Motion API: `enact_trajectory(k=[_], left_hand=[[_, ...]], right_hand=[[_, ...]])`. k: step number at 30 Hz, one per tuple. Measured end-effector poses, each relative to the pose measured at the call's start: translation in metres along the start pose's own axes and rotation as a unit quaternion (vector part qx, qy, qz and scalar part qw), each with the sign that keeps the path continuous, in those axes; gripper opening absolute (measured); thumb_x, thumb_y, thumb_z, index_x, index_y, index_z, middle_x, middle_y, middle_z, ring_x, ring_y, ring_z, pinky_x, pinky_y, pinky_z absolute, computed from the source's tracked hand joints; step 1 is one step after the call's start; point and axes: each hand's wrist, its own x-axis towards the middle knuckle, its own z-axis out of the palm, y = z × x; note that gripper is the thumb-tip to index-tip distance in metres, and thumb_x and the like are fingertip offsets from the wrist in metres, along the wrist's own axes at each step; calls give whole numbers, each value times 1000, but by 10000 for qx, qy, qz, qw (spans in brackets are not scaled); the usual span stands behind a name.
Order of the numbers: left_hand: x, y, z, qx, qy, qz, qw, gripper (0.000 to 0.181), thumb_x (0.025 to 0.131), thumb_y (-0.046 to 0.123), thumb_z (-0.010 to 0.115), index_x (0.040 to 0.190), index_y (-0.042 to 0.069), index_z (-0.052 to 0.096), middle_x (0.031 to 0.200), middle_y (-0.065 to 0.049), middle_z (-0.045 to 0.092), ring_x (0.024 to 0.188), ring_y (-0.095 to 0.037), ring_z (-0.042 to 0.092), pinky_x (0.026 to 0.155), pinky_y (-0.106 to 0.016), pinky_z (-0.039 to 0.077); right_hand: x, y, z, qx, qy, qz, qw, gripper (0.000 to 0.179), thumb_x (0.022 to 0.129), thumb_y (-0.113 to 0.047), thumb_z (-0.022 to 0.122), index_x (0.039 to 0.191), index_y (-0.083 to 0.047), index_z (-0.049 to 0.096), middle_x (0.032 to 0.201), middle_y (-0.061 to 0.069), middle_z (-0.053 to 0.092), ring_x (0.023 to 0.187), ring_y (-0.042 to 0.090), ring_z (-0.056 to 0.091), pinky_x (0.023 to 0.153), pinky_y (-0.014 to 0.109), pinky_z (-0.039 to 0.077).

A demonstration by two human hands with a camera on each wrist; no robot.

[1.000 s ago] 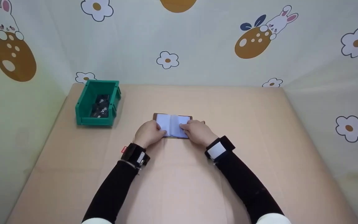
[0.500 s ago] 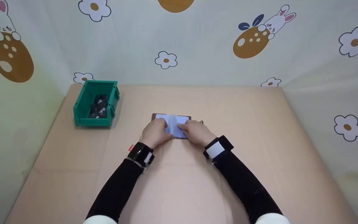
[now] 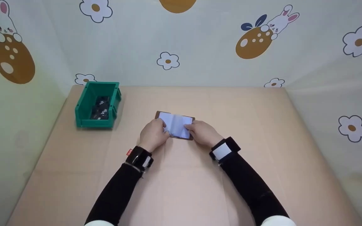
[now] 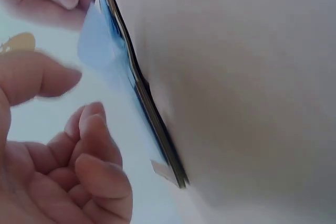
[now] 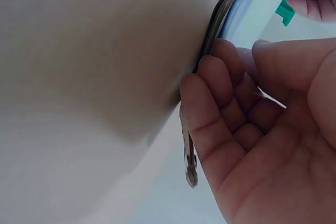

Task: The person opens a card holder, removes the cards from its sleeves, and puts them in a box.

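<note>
A small brown card holder (image 3: 191, 137) lies spread with its clear, bluish sleeves (image 3: 177, 126) facing up. My right hand (image 3: 205, 133) grips its right side, the thumb on the sleeves and the curled fingers at the cover's edge, as the right wrist view shows. Over the left part of the holder is my left hand (image 3: 153, 135). In the left wrist view its thumb and bent fingers (image 4: 102, 177) stand apart with a gap between them, close to a lifted clear sleeve (image 4: 97, 40). A strap with a snap (image 5: 190, 161) hangs from the cover beyond my right fingers.
At the back left of the table (image 3: 247, 106) stands a green bin (image 3: 94, 123) with several black cards (image 3: 101, 110) marked "Vip" in it. A patterned cloth wall (image 3: 206, 40) rises behind and at both sides.
My left hand went right across the left sleeves, then drew back a little to the left. The holder's left side has risen slightly, tilting it. My right hand keeps its grip.
</note>
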Motion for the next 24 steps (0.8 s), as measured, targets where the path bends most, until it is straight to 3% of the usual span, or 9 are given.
enact_trajectory(k=[5,15,20,24], left_hand=[[2,-1,0,-45,-183,86,9998,25,77,15,76,94,2,64,78,-4,59,71,-22,57,64,-38,48],[11,8,6,595,-226,369,9973,26,77,12,77,96,1,62,92,-11,63,85,-28,61,74,-43,51],[11,8,5,427,-149,281,9986,22,81,12,73,97,1,63,91,-10,62,83,-26,60,73,-41,50],[11,5,3,203,84,184,9996,11,83,9,65,89,2,61,86,-9,61,77,-27,59,69,-42,50]], right_hand=[[0,0,-1,49,-34,104,9999,32,98,-6,56,129,-3,65,101,15,66,90,28,63,80,41,51],[2,-1,1,-4,51,0,10000,32,98,-6,58,129,-5,66,91,12,63,79,24,58,73,38,49],[2,0,2,4,-27,67,10000,33,99,-7,57,131,-5,64,90,11,62,78,23,56,73,38,49],[2,1,1,61,-99,112,9999,32,99,-7,56,131,-5,64,91,12,61,77,24,55,73,38,48]])
